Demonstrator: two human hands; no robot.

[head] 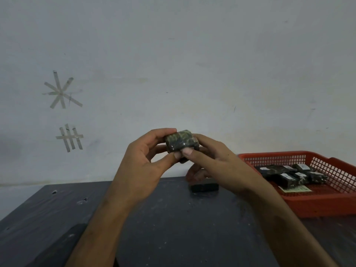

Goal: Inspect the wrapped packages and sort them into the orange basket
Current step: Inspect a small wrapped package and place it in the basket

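Observation:
A small dark package wrapped in clear film [180, 140] is held up above the table, between both hands. My left hand [146, 164] pinches its left side with thumb and fingers. From the right, my right hand [213, 160] grips it, thumb on the lower front. The orange basket [319, 203] stands at the table's right side and holds several dark wrapped packages [289, 175] with small white labels. Another dark package [204, 186] lies on the table under my right hand.
The dark table [163, 228] has scuffs and small dents. A pale wall [173, 54] rises right behind it, with tape strips stuck on at the left. A dark flat object [57, 245] lies at the table's near left.

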